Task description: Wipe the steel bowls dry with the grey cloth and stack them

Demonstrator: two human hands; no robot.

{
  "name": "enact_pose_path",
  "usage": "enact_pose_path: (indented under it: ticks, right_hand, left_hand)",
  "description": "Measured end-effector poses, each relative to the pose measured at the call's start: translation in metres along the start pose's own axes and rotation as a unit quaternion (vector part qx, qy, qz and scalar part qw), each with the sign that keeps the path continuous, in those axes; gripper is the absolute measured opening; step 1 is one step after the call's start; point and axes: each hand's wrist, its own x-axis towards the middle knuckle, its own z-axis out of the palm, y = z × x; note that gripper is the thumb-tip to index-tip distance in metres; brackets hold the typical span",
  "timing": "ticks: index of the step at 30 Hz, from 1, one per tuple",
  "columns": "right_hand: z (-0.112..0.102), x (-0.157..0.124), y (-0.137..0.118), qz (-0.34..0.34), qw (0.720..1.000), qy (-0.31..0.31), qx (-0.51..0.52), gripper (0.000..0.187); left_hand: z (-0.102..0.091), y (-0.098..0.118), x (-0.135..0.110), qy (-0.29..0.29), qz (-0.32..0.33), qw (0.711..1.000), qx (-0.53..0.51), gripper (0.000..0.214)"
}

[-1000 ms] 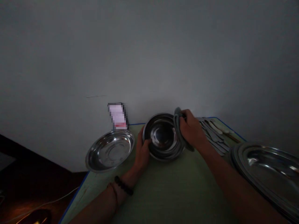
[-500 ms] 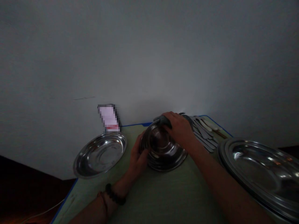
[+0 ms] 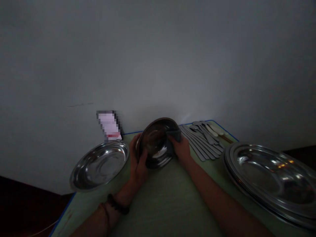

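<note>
A shiny metal bowl is held tilted over the table, its inside turned toward me. My left hand grips its left rim, thumb on the inside and fingers behind. On the right side, my right hand is closed on a dark grey cloth, which lies folded over the bowl's right rim. The fingers behind the bowl are hidden.
A wide metal basin lies at the left edge of the green table. Stacked metal basins stand at the right. Several knives and spoons lie behind my right hand. A phone leans on the wall.
The bowl has tipped up and moved left with my left hand. My right hand has shifted from the top rim down to the right rim with the cloth, uncovering more cutlery.
</note>
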Motion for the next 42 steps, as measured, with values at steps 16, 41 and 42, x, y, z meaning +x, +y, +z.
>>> enact_pose_path:
  ticks: [16, 41, 42]
  right_hand:
    - [-0.043, 0.003, -0.071, -0.454, 0.883, -0.037, -0.11, 0.036]
    - [-0.018, 0.002, -0.007, -0.036, 0.999, 0.015, 0.007, 0.037]
    - [-0.017, 0.0, -0.007, -0.032, 0.999, 0.004, 0.003, 0.038]
  left_hand:
    - [0.001, 0.005, 0.008, -0.053, -0.221, 0.972, 0.056, 0.028]
    - [0.004, -0.005, 0.007, -0.124, -0.339, 0.925, -0.122, 0.027]
    - [0.004, -0.006, 0.008, -0.115, -0.341, 0.923, -0.133, 0.03]
